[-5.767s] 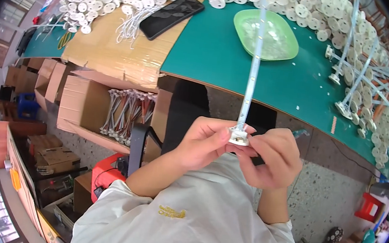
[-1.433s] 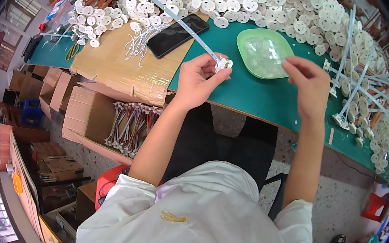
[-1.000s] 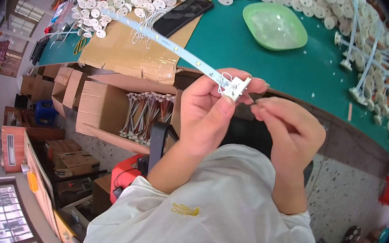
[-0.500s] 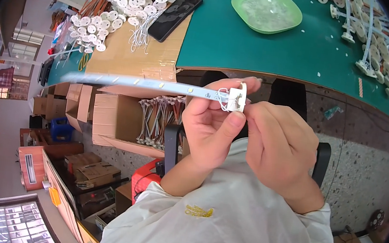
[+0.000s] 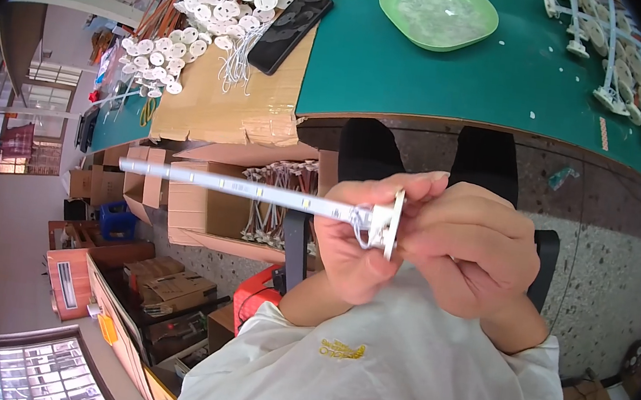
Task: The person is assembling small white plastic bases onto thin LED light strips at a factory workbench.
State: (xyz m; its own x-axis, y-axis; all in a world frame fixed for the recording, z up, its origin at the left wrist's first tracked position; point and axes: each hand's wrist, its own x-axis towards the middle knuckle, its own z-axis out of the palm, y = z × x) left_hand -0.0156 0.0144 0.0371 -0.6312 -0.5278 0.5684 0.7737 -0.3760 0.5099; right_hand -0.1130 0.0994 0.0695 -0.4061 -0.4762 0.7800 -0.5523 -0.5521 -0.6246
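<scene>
An LED strip (image 5: 243,189) sticks out to the left from a white round end cap (image 5: 394,228), with thin white wires looping at the joint. My left hand (image 5: 354,263) is closed around the cap end, fingers behind and above it, thumb below. The disc of the cap stands on edge, facing right. My right hand (image 5: 480,254) is bent into a pinch against the disc's right face. Whatever its fingertips hold is hidden.
On the green table (image 5: 420,85) lie a green bowl (image 5: 387,14) of small pale pieces, a black phone (image 5: 290,32), a heap of white discs (image 5: 264,0) and, far right, more LED strips (image 5: 612,55). An open cardboard box (image 5: 224,209) of strips stands left of me.
Both hands and the LED strip have come down, nearer my body. The strip now slopes slightly down toward the cap. The right fingers have closed up against the disc.
</scene>
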